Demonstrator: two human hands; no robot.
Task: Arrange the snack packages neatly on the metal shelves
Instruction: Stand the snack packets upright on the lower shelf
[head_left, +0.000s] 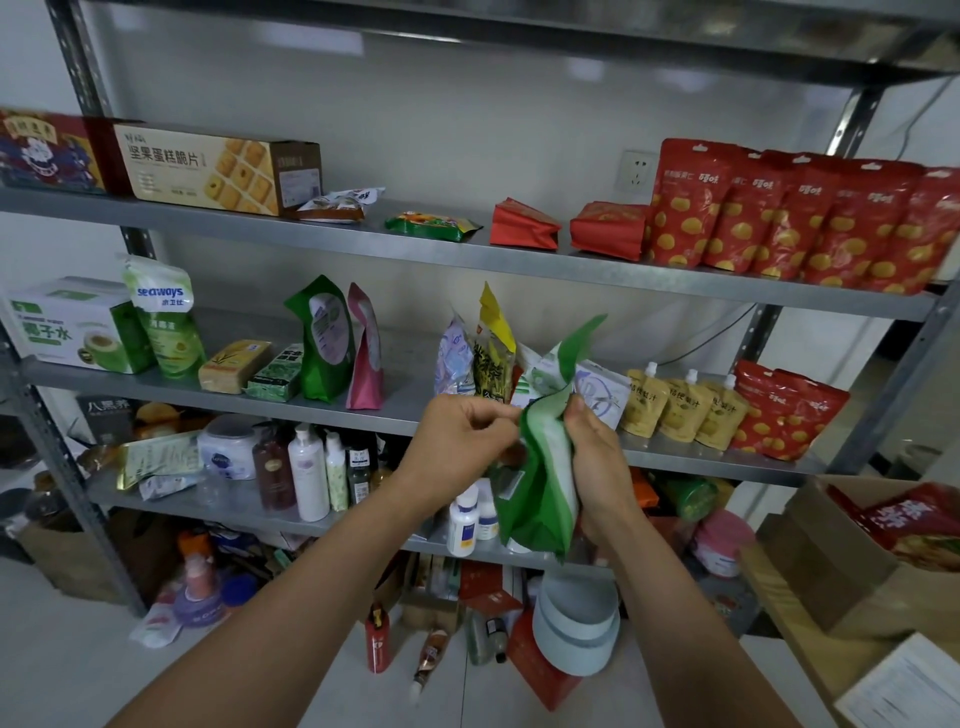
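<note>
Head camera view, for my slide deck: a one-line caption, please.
Left hand and right hand hold a green-and-white pouch in front of a stocked metal shelf.

three spout pouches (680, 410), two hands (457, 441)

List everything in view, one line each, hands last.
metal shelves: one rack, grey, across view
green pouch: one, green and white, held before middle shelf
red pouches: about five, red with yellow spots, top shelf right
biscuit box: one, beige, top shelf left
spouted pouches: three, yellow, middle shelf right
drink box: one, white and green, middle shelf left
bottles: several, mixed, lower shelf
cardboard box: one, brown, lower right
left hand: pinches the pouch's edge
right hand: grips the pouch's side
</note>
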